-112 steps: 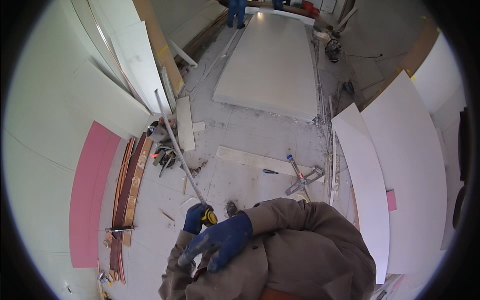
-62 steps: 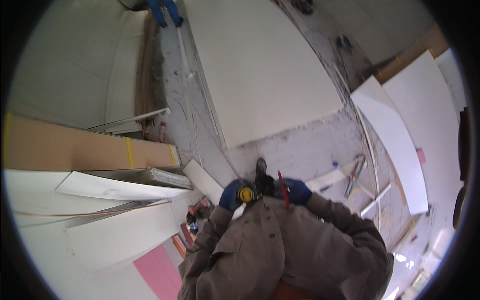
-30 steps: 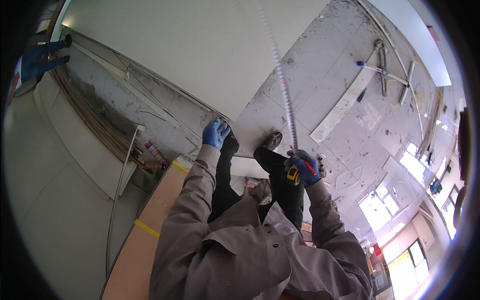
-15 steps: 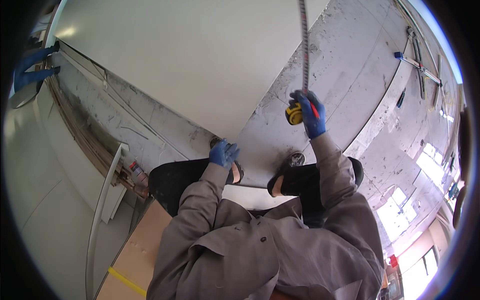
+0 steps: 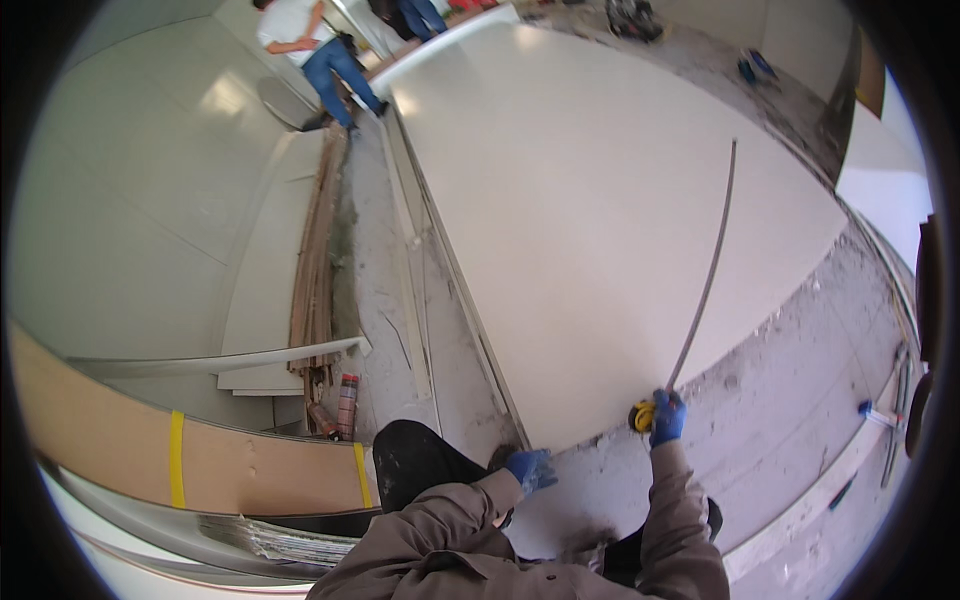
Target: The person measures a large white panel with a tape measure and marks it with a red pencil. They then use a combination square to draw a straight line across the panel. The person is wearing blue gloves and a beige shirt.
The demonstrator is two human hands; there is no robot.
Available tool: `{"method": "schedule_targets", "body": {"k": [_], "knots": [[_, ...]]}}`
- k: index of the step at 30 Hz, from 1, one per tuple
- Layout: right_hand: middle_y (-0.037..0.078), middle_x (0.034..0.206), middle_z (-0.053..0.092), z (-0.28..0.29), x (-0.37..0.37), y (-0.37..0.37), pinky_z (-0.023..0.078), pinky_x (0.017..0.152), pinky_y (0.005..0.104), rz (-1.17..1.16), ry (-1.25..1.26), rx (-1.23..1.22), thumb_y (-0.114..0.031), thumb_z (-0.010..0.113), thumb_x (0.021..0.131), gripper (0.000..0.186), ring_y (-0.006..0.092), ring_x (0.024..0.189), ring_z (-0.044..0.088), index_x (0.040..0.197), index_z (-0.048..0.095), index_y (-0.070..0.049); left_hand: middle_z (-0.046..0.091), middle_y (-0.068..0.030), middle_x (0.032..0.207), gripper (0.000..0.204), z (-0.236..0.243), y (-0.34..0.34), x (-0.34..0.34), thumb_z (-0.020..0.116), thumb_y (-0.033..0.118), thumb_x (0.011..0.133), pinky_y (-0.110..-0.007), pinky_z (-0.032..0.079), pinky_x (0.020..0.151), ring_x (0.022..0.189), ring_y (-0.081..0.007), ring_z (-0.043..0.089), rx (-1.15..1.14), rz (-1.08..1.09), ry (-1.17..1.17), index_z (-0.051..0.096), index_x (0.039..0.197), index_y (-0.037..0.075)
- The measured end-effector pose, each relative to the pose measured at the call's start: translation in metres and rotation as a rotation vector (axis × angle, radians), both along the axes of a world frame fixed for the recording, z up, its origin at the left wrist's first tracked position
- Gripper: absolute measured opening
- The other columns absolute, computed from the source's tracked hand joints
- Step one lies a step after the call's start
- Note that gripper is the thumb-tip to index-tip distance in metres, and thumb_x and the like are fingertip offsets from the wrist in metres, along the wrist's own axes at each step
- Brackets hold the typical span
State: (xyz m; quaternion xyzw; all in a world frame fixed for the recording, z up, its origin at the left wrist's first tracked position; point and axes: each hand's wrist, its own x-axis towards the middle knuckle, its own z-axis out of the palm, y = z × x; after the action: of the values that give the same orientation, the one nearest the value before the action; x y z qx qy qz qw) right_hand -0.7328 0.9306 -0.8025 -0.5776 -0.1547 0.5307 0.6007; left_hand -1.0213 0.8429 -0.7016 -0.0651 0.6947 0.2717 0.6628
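My right hand (image 5: 668,418), in a blue glove, is shut on a yellow-and-black tape measure (image 5: 640,416) at the near edge of a large white board stack (image 5: 590,230) on the floor. Its extended blade (image 5: 716,255) reaches across the top board toward the upper right. My left hand (image 5: 532,469), also gloved, has its fingers apart and slightly bent just below the stack's near left corner; whether it touches the board is unclear. My knees are bent beneath the grey-brown sleeves.
Two other people (image 5: 330,70) stand at the far left end. Along the left are wooden strips (image 5: 312,250), sealant tubes (image 5: 348,400) and a long brown panel with yellow tape (image 5: 240,470). Right are a white plank (image 5: 800,510), a clamp tool (image 5: 885,420) and leaning white panels (image 5: 870,170).
I have crouched lower at the stack. My right hand has carried the tape measure to the board's edge, its blade now lying across the top. The view has swung toward the two people.
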Motion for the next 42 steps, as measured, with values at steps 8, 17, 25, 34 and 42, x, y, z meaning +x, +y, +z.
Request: {"method": "schedule_targets", "body": {"k": [8,17,25,34,42], "knots": [[-0.002,0.073,0.058,0.030,0.008,-0.001,0.044,0.058,0.0256,0.004,-0.096,-0.064,-0.009,0.065,0.089,0.007,0.0090,0.063,0.053,0.086,0.066,-0.003,0.060,-0.0085,0.098,0.018,-0.037,-0.014,-0.027,0.066,0.019,0.093,-0.049,0.056,0.087,0.087,-0.0285,0.063,-0.020,-0.135,-0.100,0.062,0.106,0.006],[0.002,0.056,0.052,0.020,0.024,0.015,0.040,0.041,0.0338,0.023,0.231,0.063,-0.012,0.064,0.092,0.021,0.0152,0.041,0.048,0.073,0.056,-0.010,0.062,-0.0100,0.069,0.015,-0.068,-0.020,-0.034,0.059,0.015,0.091,-0.042,0.052,0.061,0.064,-0.0276,0.062,0.155,-0.102,-0.029,0.066,0.080,0.008],[0.000,0.074,0.064,0.004,0.024,0.005,0.044,0.061,0.0254,0.114,-0.328,-0.094,-0.019,0.066,0.092,0.024,0.0079,0.065,0.053,0.097,0.071,0.004,0.066,-0.0260,0.107,0.025,-0.009,-0.010,-0.028,0.052,0.017,0.098,-0.055,0.058,0.087,0.097,-0.0440,0.067,0.050,-0.099,-0.025,0.058,0.109,-0.005],[0.003,0.074,0.066,0.011,0.023,0.017,0.047,0.062,0.0272,0.151,-0.347,-0.155,-0.018,0.068,0.089,0.026,0.0095,0.066,0.057,0.098,0.071,0.006,0.066,-0.0202,0.096,0.023,-0.009,-0.001,-0.049,0.053,0.022,0.099,-0.050,0.058,0.077,0.083,-0.0373,0.067,0.063,-0.289,-0.042,0.062,0.108,0.002],[0.002,0.072,0.065,0.035,0.029,0.008,0.046,0.059,0.0255,0.016,-0.067,-0.031,-0.012,0.068,0.089,0.020,0.0097,0.065,0.057,0.101,0.071,0.003,0.067,-0.0071,0.084,0.017,0.002,0.017,-0.037,0.067,0.022,0.094,-0.042,0.058,0.068,0.072,-0.0246,0.067,0.174,-0.201,0.099,0.066,0.105,0.009]]}}
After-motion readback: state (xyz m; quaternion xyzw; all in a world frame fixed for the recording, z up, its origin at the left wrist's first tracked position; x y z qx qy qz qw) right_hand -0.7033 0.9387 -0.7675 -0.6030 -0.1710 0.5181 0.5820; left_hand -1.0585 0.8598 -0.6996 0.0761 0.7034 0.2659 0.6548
